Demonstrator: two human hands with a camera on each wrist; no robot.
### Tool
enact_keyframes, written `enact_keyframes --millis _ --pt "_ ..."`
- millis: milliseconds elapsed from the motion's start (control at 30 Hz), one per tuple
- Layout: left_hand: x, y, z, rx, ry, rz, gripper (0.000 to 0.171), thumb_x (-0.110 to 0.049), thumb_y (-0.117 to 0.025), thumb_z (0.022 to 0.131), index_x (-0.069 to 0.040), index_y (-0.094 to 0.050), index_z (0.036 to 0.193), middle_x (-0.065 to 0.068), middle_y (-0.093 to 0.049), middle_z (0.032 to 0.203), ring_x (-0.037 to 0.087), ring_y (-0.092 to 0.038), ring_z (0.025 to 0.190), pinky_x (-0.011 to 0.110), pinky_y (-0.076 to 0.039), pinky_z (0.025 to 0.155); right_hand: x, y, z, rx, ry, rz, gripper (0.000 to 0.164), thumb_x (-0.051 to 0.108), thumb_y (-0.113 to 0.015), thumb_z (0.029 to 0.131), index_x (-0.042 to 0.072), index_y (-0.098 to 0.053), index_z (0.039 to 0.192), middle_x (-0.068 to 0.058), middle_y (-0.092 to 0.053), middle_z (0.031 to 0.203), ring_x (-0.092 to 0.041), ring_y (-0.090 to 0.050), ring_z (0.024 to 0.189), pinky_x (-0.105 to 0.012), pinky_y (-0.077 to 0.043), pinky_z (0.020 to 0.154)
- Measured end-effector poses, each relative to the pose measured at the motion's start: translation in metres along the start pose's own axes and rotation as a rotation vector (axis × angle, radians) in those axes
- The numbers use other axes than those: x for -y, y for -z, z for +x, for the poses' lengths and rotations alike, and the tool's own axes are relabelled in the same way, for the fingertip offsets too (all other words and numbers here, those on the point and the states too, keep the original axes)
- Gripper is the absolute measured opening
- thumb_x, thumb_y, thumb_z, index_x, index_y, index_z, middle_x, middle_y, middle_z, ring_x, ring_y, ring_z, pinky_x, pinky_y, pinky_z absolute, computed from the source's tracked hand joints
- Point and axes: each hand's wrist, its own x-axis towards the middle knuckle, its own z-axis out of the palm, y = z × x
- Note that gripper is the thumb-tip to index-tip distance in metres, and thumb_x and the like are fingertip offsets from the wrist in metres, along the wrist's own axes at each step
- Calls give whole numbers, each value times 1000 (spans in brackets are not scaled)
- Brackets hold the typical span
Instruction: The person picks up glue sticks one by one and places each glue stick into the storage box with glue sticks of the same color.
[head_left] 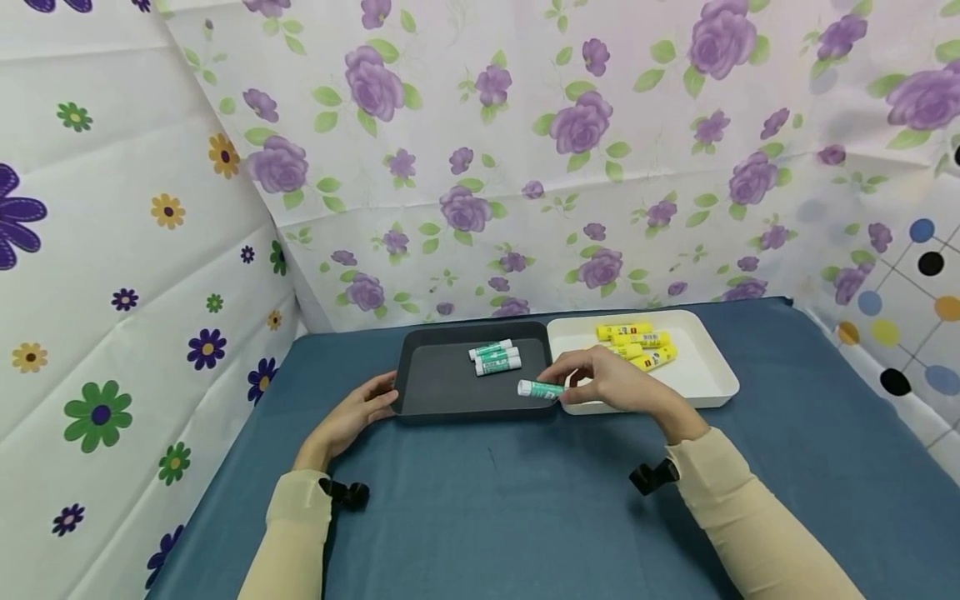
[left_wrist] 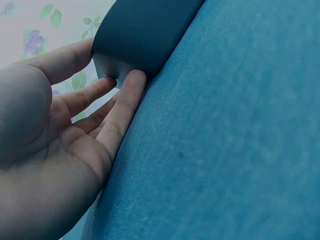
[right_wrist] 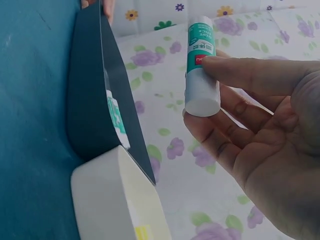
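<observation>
My right hand (head_left: 611, 379) pinches a glue stick (head_left: 542, 390) with a green-and-white label between thumb and fingers. It is held over the near right corner of a dark grey tray (head_left: 442, 404). In the right wrist view the glue stick (right_wrist: 202, 65) shows its white end towards the camera. Several similar green-and-white glue sticks (head_left: 495, 358) lie together in the dark tray. At that tray's left end, my left hand (head_left: 352, 421) touches the outer wall with fairly straight fingers. The left wrist view shows its fingertips (left_wrist: 134, 80) against the tray corner (left_wrist: 135, 45).
A white tray (head_left: 712, 392) adjoins the dark one on the right. Several yellow glue sticks (head_left: 652, 358) lie in it, partly behind my right hand. Both trays stand on a blue cloth (head_left: 487, 517), with a flowered sheet (head_left: 465, 208) hanging behind.
</observation>
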Motion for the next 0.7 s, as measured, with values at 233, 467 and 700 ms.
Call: enact_keyframes --millis 233,467,700 --pt "0 0 0 4 -1 13 66 -28 -52 112 -10 -22 167 21 -31 162 38 -37 146 54 -38 119 -1 8 -2 -24 3 -35 29 11 -75 97 16 -77 125 2 -74 110 -25 -65 92 -33 -52 72" --pt "1 0 0 4 3 17 66 -29 -52 112 -9 -22 167 21 -31 162 38 -38 146 53 -39 119 -4 10 0 -24 -23 -1 30 7 -74 96 14 -77 125 -2 -74 112 -26 -66 91 -34 -56 77" --pt "1 1 0 10 -15 11 66 -29 -53 112 -9 -22 167 22 -31 161 39 -35 147 55 -37 120 -4 12 2 -26 -21 4 30 6 -75 96 14 -77 125 -2 -74 112 -27 -67 92 -36 -57 77"
